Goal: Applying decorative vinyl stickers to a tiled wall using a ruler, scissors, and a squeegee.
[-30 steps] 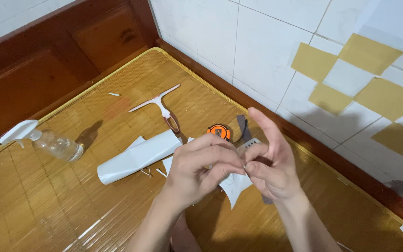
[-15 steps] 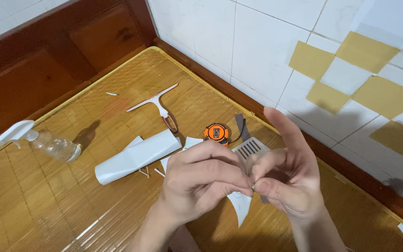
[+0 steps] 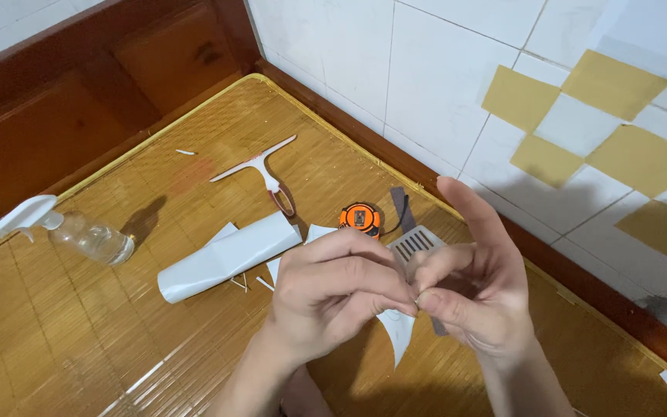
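My left hand [image 3: 341,297] and my right hand [image 3: 476,289] meet fingertip to fingertip over a woven bamboo mat [image 3: 79,340]. Together they pinch a small white sheet piece [image 3: 397,333], whose pointed end hangs down between them. The right index finger sticks straight up while the thumb and other fingers grip. Just behind the hands lie a grey slotted scraper [image 3: 414,243] and an orange tape measure [image 3: 359,218].
A rolled white sheet [image 3: 229,255] lies left of the hands, with small white offcuts around it. Farther off lie a white squeegee [image 3: 260,166] and a clear spray bottle [image 3: 79,235]. A tiled wall with yellow squares [image 3: 580,131] rises at the right, behind a wooden border [image 3: 611,309].
Both hands have drifted a little to the right and lower, still joined. The white piece now hangs lower between them.
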